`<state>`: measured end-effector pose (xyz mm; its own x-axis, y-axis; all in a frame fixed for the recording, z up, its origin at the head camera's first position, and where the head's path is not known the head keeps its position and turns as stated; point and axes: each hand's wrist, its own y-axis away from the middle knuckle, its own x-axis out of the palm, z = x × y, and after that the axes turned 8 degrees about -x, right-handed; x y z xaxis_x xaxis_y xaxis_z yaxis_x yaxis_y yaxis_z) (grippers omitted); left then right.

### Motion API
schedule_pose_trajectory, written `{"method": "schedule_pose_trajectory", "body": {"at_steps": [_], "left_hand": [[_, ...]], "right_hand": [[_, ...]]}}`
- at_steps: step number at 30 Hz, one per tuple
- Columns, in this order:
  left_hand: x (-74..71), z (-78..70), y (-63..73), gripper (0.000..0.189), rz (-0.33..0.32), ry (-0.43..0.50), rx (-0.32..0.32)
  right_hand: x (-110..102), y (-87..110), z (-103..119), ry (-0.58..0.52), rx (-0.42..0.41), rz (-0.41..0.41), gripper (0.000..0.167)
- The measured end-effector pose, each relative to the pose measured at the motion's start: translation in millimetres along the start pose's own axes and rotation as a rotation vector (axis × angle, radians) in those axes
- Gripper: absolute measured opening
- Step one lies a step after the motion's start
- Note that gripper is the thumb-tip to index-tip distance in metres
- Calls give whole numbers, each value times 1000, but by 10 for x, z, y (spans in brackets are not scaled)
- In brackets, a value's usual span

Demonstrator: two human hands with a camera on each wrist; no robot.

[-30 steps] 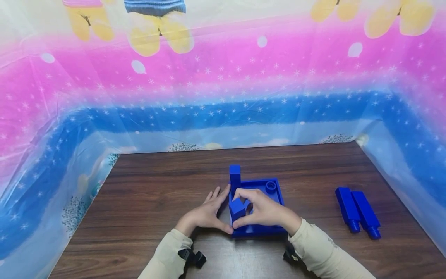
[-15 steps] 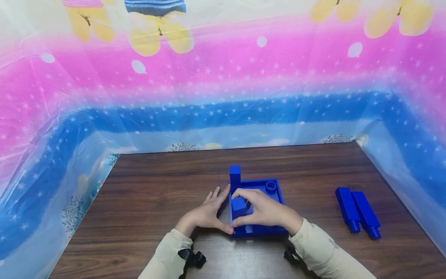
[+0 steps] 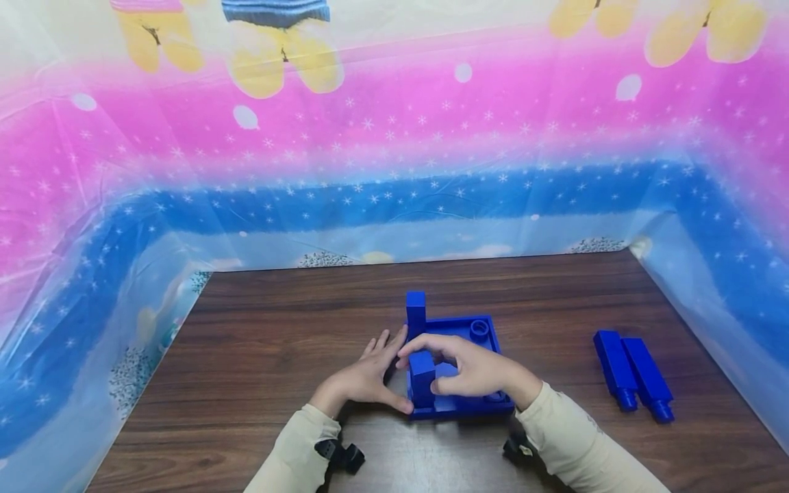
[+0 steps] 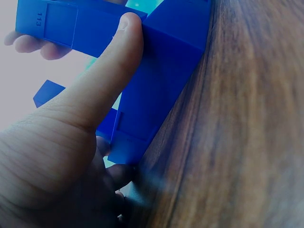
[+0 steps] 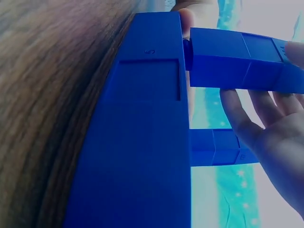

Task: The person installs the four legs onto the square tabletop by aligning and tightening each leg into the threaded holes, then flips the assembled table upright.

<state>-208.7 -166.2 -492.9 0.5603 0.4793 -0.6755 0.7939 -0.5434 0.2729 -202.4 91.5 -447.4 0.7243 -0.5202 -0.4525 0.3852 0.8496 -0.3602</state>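
Tbl: R hand curled arnd block, L hand splayed agst tray.

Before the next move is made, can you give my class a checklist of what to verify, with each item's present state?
1. Left hand touching the shallow, square blue tray: ok, along its left side.
2. Right hand on the near-left square blue post: ok, fingers around it.
3. That post fully down: not ok; its round blue neck shows in the right wrist view.
4. Far-left square blue post upright: ok.
5. Far-right round blue socket free: ok.
6. Near-right round blue socket free: cannot tell; the right hand mostly hides it.
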Motion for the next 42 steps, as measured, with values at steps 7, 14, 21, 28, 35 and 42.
{"method": "schedule_pose_trajectory", "body": {"at_steps": [7, 14, 21, 28, 35, 42], "left_hand": [[2, 0, -2, 136, 0, 5, -1], [2, -1, -3, 135, 5, 5, 1], [0, -8, -2, 135, 2, -1, -1], [-8, -27, 3, 135, -9, 2, 5], [-6, -19, 1, 135, -8, 12, -8], [-1, -10, -2, 134, -6, 13, -20]], "right_hand": [[-22, 16, -46, -54, -17, -3, 58], [-67, 39, -38, -102, 18, 30, 52], [-84, 43, -45, -147, 26, 37, 53], [-78, 28, -25, -162, 53, 24, 53], [-74, 30, -28, -153, 61, 7, 50], [-59, 25, -34, -118, 48, -7, 50]]}}
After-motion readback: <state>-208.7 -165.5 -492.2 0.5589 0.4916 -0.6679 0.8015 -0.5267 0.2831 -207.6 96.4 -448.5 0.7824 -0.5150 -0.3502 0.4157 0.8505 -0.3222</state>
